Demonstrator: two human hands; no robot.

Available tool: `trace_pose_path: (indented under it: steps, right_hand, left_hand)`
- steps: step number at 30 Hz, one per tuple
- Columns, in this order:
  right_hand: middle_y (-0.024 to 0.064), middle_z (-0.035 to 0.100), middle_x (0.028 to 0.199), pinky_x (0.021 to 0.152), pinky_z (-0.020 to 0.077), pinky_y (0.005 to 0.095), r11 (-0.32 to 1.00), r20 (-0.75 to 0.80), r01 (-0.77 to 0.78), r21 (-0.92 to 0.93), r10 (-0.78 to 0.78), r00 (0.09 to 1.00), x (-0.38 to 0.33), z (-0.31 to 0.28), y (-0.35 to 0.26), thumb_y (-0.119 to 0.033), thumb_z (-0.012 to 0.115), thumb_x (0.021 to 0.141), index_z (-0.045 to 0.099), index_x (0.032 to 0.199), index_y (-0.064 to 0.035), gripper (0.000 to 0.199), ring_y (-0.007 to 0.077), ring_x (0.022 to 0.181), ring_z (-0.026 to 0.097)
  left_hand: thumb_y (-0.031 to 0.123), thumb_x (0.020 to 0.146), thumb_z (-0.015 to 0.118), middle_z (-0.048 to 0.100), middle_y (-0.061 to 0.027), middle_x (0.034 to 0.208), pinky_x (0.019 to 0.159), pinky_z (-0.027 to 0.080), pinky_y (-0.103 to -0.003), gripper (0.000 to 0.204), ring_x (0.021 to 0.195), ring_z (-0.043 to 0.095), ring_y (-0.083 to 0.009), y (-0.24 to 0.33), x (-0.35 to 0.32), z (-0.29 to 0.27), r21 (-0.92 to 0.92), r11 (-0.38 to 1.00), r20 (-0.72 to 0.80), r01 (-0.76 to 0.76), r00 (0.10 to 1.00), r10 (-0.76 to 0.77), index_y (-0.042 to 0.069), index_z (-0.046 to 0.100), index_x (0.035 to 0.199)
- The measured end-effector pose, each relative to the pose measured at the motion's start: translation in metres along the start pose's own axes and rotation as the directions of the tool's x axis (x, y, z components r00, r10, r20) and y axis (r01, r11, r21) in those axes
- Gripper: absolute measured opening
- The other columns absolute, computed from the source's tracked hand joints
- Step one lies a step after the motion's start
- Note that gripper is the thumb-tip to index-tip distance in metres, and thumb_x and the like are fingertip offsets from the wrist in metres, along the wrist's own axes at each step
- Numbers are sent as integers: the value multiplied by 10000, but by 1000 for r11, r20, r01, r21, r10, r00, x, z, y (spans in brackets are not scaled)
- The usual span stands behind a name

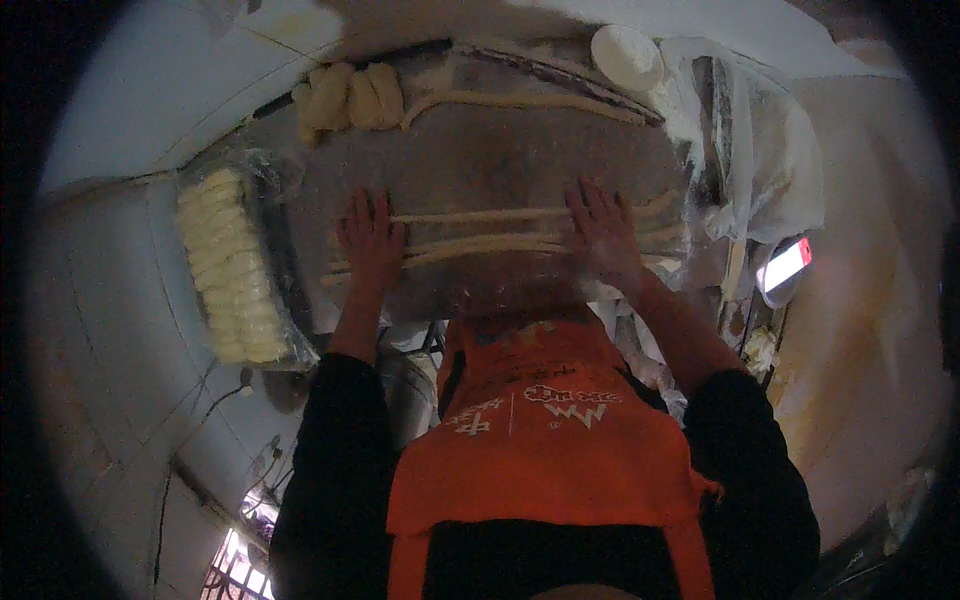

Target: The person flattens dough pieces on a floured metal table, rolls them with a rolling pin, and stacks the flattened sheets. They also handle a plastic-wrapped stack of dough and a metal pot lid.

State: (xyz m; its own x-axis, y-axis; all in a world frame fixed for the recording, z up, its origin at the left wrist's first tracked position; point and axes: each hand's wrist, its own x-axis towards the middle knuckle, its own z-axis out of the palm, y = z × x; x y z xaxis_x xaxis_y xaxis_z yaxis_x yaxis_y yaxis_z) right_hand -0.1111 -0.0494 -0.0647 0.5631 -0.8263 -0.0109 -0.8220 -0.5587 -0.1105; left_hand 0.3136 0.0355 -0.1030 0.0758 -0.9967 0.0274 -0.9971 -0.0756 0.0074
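Note:
My left hand [372, 240] lies flat, fingers stretched, over the left part of a thin dough rope [480, 216]. On the same rope, toward its right part, rests my right hand [605, 232], palm down with fingers apart. Between the hands the rope runs nearly straight across the brown work board [490, 165]. Closer to me, more long dough strands [490, 243] lie side by side, partly covered by both hands. Another dough rope [520, 100] stretches along the board's far side. Thick folded dough pieces [350, 97] sit at its left end.
Left of the board, plastic film covers a tray of pale dough rolls [232, 270]. A round white object [627, 58] stands far right beside white powder. Further right are a clear plastic bag [790, 150] and a lit phone [785, 265]. A metal container [408, 395] is below the board.

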Motion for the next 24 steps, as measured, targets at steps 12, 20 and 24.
trace_pose_path:
  steps: [12, 20, 24]
  right_hand:
    - [185, 359, 1640, 1154, 296, 592, 983, -49, -186, -2, 186, 981, -33, -4, 38, -339, 630, 957, 408, 1560, -56, 702, 402, 1421, 455]
    - [220, 380, 1616, 1193, 288, 592, 960, -74, -278, 24, 279, 957, 7, -7, 93, -337, 633, 962, 424, 1535, -23, 686, 400, 1466, 400]
    - [232, 468, 1533, 1151, 361, 539, 956, -39, -275, 107, 280, 959, -26, -26, 61, -300, 645, 956, 462, 1488, 2, 638, 415, 1389, 471]
  left_hand:
    - [435, 1005, 514, 382, -204, 1607, 1082, 337, -708, 572, 1451, 375, -442, -70, -6, 27, 57, 996, -98, 62, 994, -57, 161, 513, 1507]
    - [445, 1012, 532, 333, -195, 1642, 1082, 366, -726, 540, 1472, 345, -463, -101, 48, 19, 315, 944, 114, 92, 984, -134, 232, 513, 1508]
    - [417, 1026, 527, 370, -192, 1616, 1083, 403, -660, 515, 1453, 375, -451, -86, -6, -13, 363, 932, 104, 2, 994, -43, 191, 525, 1489]
